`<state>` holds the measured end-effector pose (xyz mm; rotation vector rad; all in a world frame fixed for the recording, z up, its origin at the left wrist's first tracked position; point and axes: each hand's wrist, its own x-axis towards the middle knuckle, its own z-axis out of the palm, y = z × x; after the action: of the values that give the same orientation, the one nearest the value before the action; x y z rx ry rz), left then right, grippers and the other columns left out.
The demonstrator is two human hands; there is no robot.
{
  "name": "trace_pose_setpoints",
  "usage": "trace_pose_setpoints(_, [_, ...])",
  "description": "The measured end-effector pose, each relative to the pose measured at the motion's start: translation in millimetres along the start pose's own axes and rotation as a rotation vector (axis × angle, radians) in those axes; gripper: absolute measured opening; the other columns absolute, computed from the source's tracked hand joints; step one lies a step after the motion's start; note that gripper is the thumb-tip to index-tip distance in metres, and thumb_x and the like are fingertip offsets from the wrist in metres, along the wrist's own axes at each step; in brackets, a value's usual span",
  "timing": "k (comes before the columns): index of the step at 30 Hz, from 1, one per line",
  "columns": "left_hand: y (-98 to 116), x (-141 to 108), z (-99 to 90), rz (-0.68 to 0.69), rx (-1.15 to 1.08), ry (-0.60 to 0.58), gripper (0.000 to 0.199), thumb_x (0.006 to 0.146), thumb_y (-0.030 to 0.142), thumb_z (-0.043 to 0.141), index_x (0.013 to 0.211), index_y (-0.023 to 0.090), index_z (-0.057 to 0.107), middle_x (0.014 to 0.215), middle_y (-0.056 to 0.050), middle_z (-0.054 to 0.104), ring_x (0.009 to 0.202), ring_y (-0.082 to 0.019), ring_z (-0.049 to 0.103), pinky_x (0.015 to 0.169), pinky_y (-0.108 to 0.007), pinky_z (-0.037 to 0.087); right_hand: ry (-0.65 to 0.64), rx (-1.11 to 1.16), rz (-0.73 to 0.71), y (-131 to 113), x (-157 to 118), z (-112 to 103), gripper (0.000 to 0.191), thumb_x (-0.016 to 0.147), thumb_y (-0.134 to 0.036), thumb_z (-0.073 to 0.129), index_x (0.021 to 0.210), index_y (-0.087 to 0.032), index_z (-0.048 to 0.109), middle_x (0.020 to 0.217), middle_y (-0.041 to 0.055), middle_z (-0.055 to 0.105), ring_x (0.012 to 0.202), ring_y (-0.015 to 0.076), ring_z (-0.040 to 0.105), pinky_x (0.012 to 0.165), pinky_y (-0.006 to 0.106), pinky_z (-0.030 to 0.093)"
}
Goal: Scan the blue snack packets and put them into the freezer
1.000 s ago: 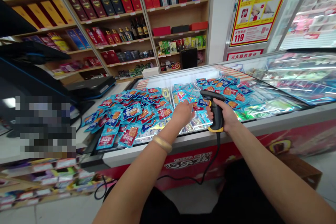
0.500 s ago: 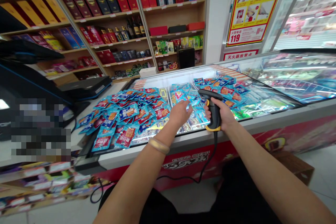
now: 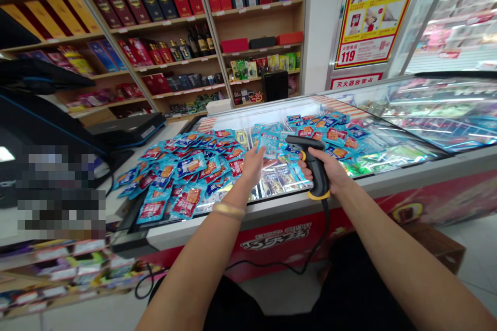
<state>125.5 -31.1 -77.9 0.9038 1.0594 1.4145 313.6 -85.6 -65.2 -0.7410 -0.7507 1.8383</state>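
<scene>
My left hand (image 3: 253,162) pinches a light-blue snack packet (image 3: 268,145) by its lower left edge, above the glass freezer top (image 3: 217,204). In my right hand (image 3: 325,166) is a black and yellow barcode scanner (image 3: 319,173), held upright by its handle, its head just right of the packet. A large pile of blue snack packets (image 3: 190,164) lies on the left of the freezer. Another pile of packets (image 3: 337,134) spreads over the glass behind and to the right of the scanner.
The scanner's black cable (image 3: 318,248) hangs down in front of the freezer. At the left stands a black checkout terminal (image 3: 34,129). Shelves with boxes and bottles (image 3: 171,23) rise behind. A wooden crate (image 3: 435,245) sits on the floor at right.
My left hand has moved slightly left and turned, so the packet's flat face now shows. The scanner's head has shifted a little left and its handle now slants.
</scene>
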Motion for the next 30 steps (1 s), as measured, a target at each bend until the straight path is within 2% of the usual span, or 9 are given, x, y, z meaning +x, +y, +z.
trace_pose_setpoints(5, [3, 0, 1.6, -0.046, -0.079, 0.078, 0.015, 0.084, 0.020, 0.063, 0.098, 0.017, 0.059, 0.059, 0.012, 0.040, 0.042, -0.003, 0.040, 0.076, -0.035, 0.062, -0.027, -0.101, 0.084, 1, 1, 1, 0.019, 0.083, -0.034, 0.064, 0.078, -0.017, 0.059, 0.060, 0.0007, 0.057, 0.044, 0.0090, 0.047, 0.038, 0.019, 0.041])
trace_pose_setpoints(10, [5, -2, 2.2, -0.055, -0.026, 0.036, 0.010, 0.086, 0.021, 0.062, 0.094, 0.016, 0.060, 0.061, 0.010, 0.047, 0.042, -0.001, 0.039, 0.078, -0.035, 0.061, -0.048, -0.142, 0.092, 3, 3, -2, 0.022, 0.081, -0.035, 0.068, 0.075, -0.016, 0.060, 0.060, 0.0014, 0.058, 0.043, 0.0091, 0.049, 0.038, 0.019, 0.043])
trace_pose_setpoints(17, [2, -2, 4.0, -0.045, -0.009, 0.036, 0.009, 0.089, 0.020, 0.057, 0.095, 0.015, 0.059, 0.052, 0.012, 0.035, 0.043, -0.004, 0.041, 0.075, -0.035, 0.061, -0.073, -0.133, 0.089, 4, 3, -5, 0.021, 0.081, -0.036, 0.067, 0.077, -0.016, 0.060, 0.062, 0.0012, 0.058, 0.045, 0.0089, 0.048, 0.039, 0.019, 0.042])
trace_pose_setpoints(19, [3, -4, 3.7, -0.016, 0.015, 0.022, 0.010, 0.089, 0.021, 0.056, 0.095, 0.015, 0.061, 0.053, 0.011, 0.038, 0.045, -0.005, 0.043, 0.074, -0.034, 0.061, -0.053, -0.109, 0.079, 3, 2, -4, 0.020, 0.080, -0.035, 0.066, 0.077, -0.017, 0.059, 0.061, 0.0005, 0.056, 0.044, 0.0085, 0.047, 0.038, 0.018, 0.041])
trace_pose_setpoints(21, [6, -7, -1.6, 0.061, 0.103, 0.010, 0.014, 0.089, 0.024, 0.055, 0.096, 0.015, 0.063, 0.059, 0.007, 0.049, 0.050, -0.007, 0.049, 0.074, -0.035, 0.061, -0.038, -0.080, 0.058, 2, 1, -3, 0.019, 0.080, -0.035, 0.066, 0.078, -0.017, 0.058, 0.061, -0.0001, 0.055, 0.044, 0.0082, 0.046, 0.038, 0.018, 0.040])
trace_pose_setpoints(23, [16, -10, -15.3, 0.212, 0.281, 0.046, 0.020, 0.089, 0.027, 0.054, 0.101, 0.016, 0.066, 0.074, 0.001, 0.063, 0.064, -0.012, 0.060, 0.076, -0.035, 0.060, -0.032, -0.061, 0.031, 3, 1, 0, 0.019, 0.079, -0.034, 0.066, 0.079, -0.018, 0.058, 0.062, -0.0004, 0.055, 0.045, 0.0083, 0.046, 0.039, 0.018, 0.040])
trace_pose_setpoints(25, [32, -13, -38.4, 0.405, 0.532, 0.134, 0.025, 0.089, 0.027, 0.055, 0.107, 0.017, 0.068, 0.097, -0.005, 0.071, 0.085, -0.019, 0.067, 0.084, -0.036, 0.057, -0.040, -0.053, 0.024, 8, 5, 7, 0.019, 0.079, -0.035, 0.066, 0.079, -0.018, 0.058, 0.062, -0.0003, 0.055, 0.045, 0.0085, 0.046, 0.039, 0.019, 0.040])
trace_pose_setpoints(27, [53, -17, -69.0, 0.571, 0.794, 0.220, 0.031, 0.090, 0.028, 0.052, 0.116, 0.018, 0.067, 0.118, -0.009, 0.070, 0.104, -0.023, 0.066, 0.097, -0.037, 0.051, -0.062, -0.039, 0.049, 15, 10, 20, 0.019, 0.080, -0.035, 0.065, 0.077, -0.017, 0.058, 0.062, -0.0003, 0.054, 0.045, 0.0081, 0.045, 0.039, 0.018, 0.040])
trace_pose_setpoints(30, [84, -25, -120.6, 0.722, 1.098, 0.289, 0.038, 0.094, 0.027, 0.044, 0.127, 0.022, 0.063, 0.126, -0.007, 0.067, 0.117, -0.023, 0.062, 0.104, -0.036, 0.045, -0.089, -0.005, 0.135, 31, 22, 49, 0.021, 0.084, -0.035, 0.060, 0.075, -0.017, 0.057, 0.060, -0.0005, 0.054, 0.043, 0.0072, 0.044, 0.038, 0.017, 0.039])
